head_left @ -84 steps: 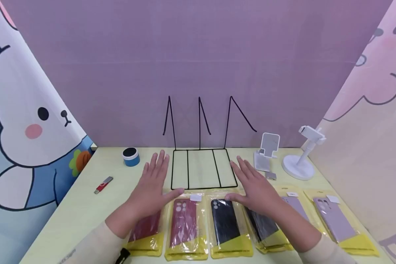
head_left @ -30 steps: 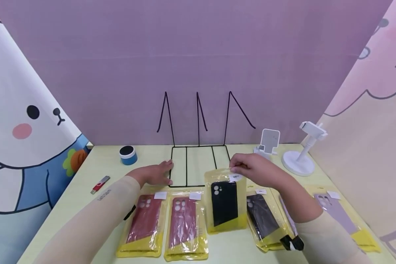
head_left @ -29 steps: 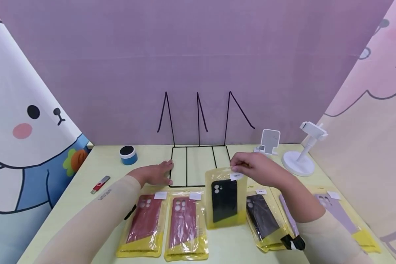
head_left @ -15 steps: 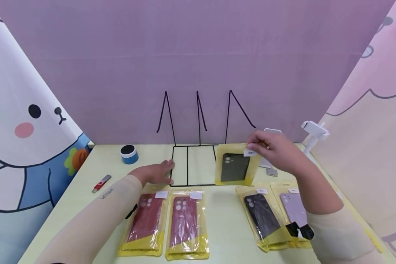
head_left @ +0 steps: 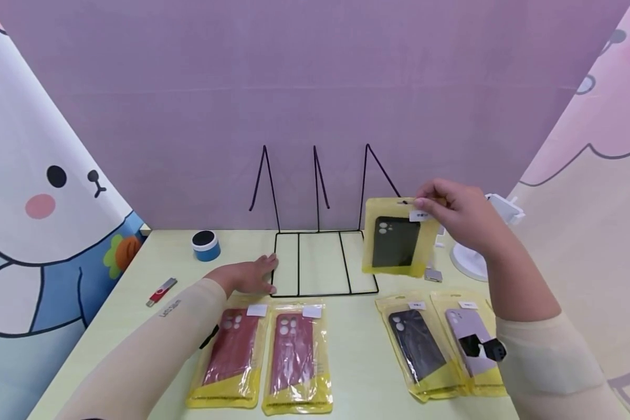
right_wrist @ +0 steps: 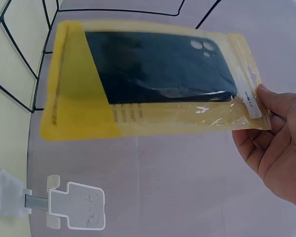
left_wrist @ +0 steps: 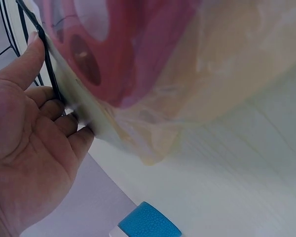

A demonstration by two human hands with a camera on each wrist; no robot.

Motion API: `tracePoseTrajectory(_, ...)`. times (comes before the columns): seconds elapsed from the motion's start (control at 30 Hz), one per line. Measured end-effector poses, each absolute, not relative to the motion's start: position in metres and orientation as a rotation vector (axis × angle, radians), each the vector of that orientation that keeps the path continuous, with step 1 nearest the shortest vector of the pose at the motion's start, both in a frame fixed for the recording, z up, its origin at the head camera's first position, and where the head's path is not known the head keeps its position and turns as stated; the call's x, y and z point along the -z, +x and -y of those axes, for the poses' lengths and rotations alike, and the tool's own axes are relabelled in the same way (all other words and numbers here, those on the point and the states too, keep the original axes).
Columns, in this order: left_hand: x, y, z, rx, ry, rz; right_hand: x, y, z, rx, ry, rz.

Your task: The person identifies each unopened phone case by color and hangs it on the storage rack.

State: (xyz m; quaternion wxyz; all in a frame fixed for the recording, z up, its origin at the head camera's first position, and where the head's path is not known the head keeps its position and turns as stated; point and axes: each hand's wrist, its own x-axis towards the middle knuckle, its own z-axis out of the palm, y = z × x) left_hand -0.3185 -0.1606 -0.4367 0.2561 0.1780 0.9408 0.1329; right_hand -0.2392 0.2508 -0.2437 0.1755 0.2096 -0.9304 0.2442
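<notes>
My right hand [head_left: 459, 213] pinches the top corner of a yellow-edged bag holding a black phone case [head_left: 396, 242]. The bag hangs upright in front of the right hook of a black wire display rack [head_left: 298, 265]. A dark spot shows at its hanging hole; whether the hook tip passes through, I cannot tell. In the right wrist view, thumb and fingers grip the bag beside its white label [right_wrist: 250, 98]. My left hand [head_left: 247, 277] holds the left wire of the rack's base, fingers bent at it in the left wrist view. The rack's other two hooks carry nothing.
Two bagged red phone cases [head_left: 294, 353] lie at front left. A bagged dark case [head_left: 417, 344] and a bagged lilac case [head_left: 467, 326] lie at front right. A blue jar [head_left: 206, 246], a red USB stick [head_left: 161, 291] and a white stand [head_left: 467, 262] are around.
My right hand has picked up the bagged black case from the row and moved it up and right to the rack's right hook. My left hand has moved onto the rack's left side.
</notes>
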Motion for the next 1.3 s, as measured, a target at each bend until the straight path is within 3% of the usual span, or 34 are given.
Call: tracePoseTrajectory(1.3,0.44,-0.322,0.16,-0.34,0.448,-2.559,0.227,-0.341,-0.232,-0.729,0.408,2.901)
